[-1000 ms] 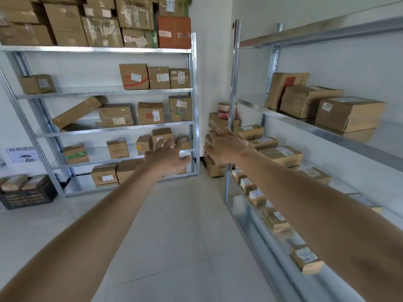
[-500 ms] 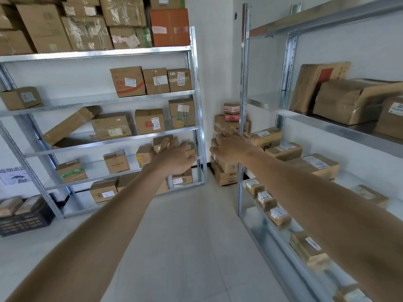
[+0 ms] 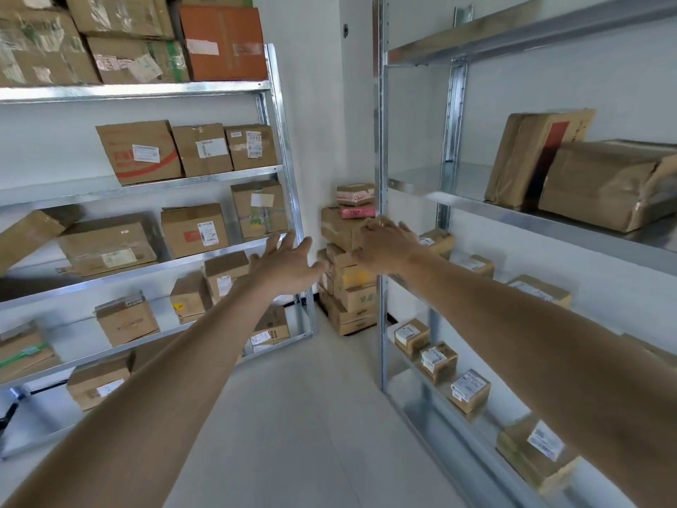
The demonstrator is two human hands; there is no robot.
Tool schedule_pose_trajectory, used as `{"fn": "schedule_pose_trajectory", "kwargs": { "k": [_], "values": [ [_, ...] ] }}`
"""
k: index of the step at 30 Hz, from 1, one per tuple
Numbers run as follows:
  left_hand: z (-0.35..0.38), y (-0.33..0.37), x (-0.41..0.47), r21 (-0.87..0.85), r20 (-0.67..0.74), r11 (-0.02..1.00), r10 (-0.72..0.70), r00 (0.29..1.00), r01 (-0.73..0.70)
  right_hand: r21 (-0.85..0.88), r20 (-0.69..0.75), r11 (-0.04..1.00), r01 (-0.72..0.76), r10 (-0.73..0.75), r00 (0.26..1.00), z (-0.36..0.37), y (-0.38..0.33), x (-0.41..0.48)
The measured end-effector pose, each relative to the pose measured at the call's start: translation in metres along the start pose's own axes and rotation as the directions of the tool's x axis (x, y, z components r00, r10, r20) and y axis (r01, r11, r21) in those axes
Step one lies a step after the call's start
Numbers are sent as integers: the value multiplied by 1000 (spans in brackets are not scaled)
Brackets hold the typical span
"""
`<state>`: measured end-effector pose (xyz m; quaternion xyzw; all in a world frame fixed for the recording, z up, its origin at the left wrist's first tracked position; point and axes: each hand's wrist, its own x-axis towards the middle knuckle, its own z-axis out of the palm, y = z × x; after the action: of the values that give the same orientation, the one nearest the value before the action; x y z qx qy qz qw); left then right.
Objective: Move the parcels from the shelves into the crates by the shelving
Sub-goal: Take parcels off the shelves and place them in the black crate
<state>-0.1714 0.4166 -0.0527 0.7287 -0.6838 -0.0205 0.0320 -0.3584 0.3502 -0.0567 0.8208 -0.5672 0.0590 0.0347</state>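
Cardboard parcels fill the left shelving (image 3: 289, 199), among them a labelled box (image 3: 194, 231) on the middle shelf. The right shelving (image 3: 381, 148) carries small labelled parcels (image 3: 437, 357) low down and big paper-wrapped parcels (image 3: 604, 185) higher up. Both my arms stretch forward, empty. My left hand (image 3: 289, 264) has spread fingers in front of the left rack's right post. My right hand (image 3: 384, 243), fingers relaxed, hovers in front of a corner stack of parcels (image 3: 353, 309) on the floor. No crate is in view.
A pale tiled floor aisle (image 3: 300, 416) runs between the two metal racks to the white corner wall. An orange box (image 3: 223, 42) and other large cartons sit on the left rack's top shelf. A black cable (image 3: 11, 408) lies at the lower left.
The view has moved forward and to the right toward the corner. The black crate at lower left has left the view. Both outstretched hands now sit nearer the corner stack, still empty.
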Motion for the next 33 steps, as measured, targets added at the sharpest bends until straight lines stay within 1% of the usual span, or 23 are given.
{"fn": "schedule_pose_trajectory", "kwargs": {
  "k": [3, 8, 13, 17, 20, 24, 27, 33],
  "values": [
    [-6, -15, 46, -3, 8, 998, 62, 998, -62, 4, 17, 998, -70, 70, 997, 1, -6, 36],
    [-17, -25, 114, -6, 10, 980, 199, 980, -199, -7, -4, 984, -179, 179, 984, -1, -4, 86],
    [-16, -12, 171, -2, 41, 947, 322, 946, -322, -8, -5, 957, -289, 289, 957, 4, 16, 118],
    [-8, 16, 211, -28, 29, 901, 433, 901, -432, -29, -29, 924, -381, 380, 925, 10, 45, 131],
    [1, 47, 240, -39, 51, 868, 496, 867, -495, -23, -28, 895, -445, 445, 895, 13, 73, 136],
    [4, 93, 270, -30, 52, 822, 569, 820, -569, -56, -59, 865, -499, 496, 866, 10, 118, 140],
    [1, 129, 293, -19, 45, 792, 610, 791, -610, -55, -82, 828, -558, 553, 829, 5, 151, 141],
    [-4, 188, 319, -78, 5, 721, 691, 723, -688, -49, -115, 767, -640, 632, 766, 1, 193, 131]
  ]
}}
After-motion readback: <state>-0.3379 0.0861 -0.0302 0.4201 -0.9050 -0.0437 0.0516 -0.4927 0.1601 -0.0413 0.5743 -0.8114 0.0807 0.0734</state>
